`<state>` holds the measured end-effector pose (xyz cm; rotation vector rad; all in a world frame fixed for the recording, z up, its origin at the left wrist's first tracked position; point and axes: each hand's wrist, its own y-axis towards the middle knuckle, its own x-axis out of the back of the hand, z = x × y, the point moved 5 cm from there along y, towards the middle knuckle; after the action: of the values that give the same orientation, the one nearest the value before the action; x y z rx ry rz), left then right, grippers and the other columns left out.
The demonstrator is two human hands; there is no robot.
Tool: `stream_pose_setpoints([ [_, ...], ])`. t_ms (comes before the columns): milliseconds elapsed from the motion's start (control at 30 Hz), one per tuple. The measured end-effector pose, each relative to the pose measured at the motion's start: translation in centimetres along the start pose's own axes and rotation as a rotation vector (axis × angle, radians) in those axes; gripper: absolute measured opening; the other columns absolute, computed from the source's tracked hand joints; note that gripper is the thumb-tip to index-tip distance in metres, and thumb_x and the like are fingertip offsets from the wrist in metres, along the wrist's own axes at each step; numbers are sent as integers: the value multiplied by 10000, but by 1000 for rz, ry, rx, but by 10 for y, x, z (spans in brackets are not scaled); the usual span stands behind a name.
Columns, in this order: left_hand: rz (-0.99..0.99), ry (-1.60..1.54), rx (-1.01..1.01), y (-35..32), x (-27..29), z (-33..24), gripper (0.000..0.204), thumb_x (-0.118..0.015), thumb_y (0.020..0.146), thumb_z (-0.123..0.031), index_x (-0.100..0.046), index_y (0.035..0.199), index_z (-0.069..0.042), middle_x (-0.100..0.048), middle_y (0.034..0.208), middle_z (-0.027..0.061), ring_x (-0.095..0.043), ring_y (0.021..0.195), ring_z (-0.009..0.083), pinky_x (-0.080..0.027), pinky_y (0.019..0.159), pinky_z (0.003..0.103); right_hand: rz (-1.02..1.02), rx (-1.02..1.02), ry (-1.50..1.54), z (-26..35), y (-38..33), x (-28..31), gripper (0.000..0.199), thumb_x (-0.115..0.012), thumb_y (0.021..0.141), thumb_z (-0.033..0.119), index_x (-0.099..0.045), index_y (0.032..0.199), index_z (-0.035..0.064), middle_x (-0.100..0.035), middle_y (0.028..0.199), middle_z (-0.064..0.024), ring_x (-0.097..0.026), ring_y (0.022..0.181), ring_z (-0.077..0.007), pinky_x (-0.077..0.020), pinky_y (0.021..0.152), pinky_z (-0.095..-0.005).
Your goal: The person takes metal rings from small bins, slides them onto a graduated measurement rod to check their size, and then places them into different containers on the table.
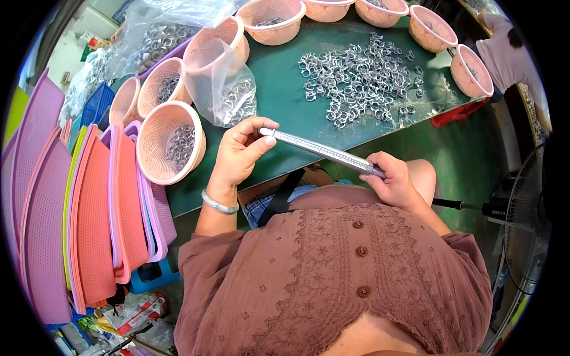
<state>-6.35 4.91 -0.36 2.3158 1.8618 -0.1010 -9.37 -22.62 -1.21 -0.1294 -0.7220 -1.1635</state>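
1. Left hand (240, 155) is gripping the top end of the rod (323, 152), thumb pressed along its upper side and fingers curled under, pinching the tip; a silver bangle (218, 204) is sitting on that wrist.
2. The rod, a long silvery stick that looks threaded full of small metal rings, is slanting from the left hand down to the right, hanging over the near edge of the green table (279, 83), just above the lap.
3. Right hand (393, 181) is closing around the lower end, fingers wrapped tight in a fist, the rod's tip hidden inside it.
4. My read: doing this well is calling for both ends staying capped and the stick staying close to level, so the stacked rings are not sliding off.
5. Containers now, left to right: flat mesh trays (71, 219) in purple, orange and pink are standing on edge, and I cannot tell if they hold anything.
6. Near basket (169, 142) is holding a heap of rings; two more behind it are showing rings too.
7. A clear bag (231, 89) is draping from another basket, rings pooling at its bottom.
8. Loose rings (356, 80) are spreading over the table centre.
9. Far baskets (472, 70) are lining the top right rim, contents barely visible.
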Motion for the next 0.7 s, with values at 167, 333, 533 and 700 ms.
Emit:
stream_pose_setpoints([
  [167, -1, 21, -20, -1, 2, 0, 239, -616, 794, -55, -557, 1018, 1, -569, 850, 14, -534, 767, 77, -433, 721, 194, 72, -64, 95, 3, 1, 0, 209, -672, 698, 66, -545, 857, 20, -552, 678, -90, -537, 564, -194, -422, 519, -270],
  [333, -8, 3, -36, 0, 1, 0, 241, -606, 804, -68, -547, 1028, -4, -564, 855, 13, -527, 764, 72, -428, 721, 190, 155, -130, 191, 2, 1, -3, 193, -667, 724, 78, -542, 854, 7, -547, 635, -77, -521, 556, -136, -417, 521, -251],
  [533, -18, 23, -8, 0, 1, 1, 239, -591, 816, -78, -537, 1037, -4, -555, 845, 9, -514, 761, 68, -418, 715, 191, 180, -171, 222, 4, 0, -3, 183, -660, 736, 85, -547, 854, 3, -554, 640, -78, -525, 563, -131, -418, 524, -248],
  [700, -10, 29, -2, 0, -1, -1, 231, -585, 818, -77, -533, 1026, 9, -542, 820, 11, -500, 746, 73, -405, 698, 192, 41, -5, 1, 11, -1, 4, 201, -662, 698, 76, -545, 850, 18, -549, 681, -94, -549, 584, -224, -424, 517, -289],
])
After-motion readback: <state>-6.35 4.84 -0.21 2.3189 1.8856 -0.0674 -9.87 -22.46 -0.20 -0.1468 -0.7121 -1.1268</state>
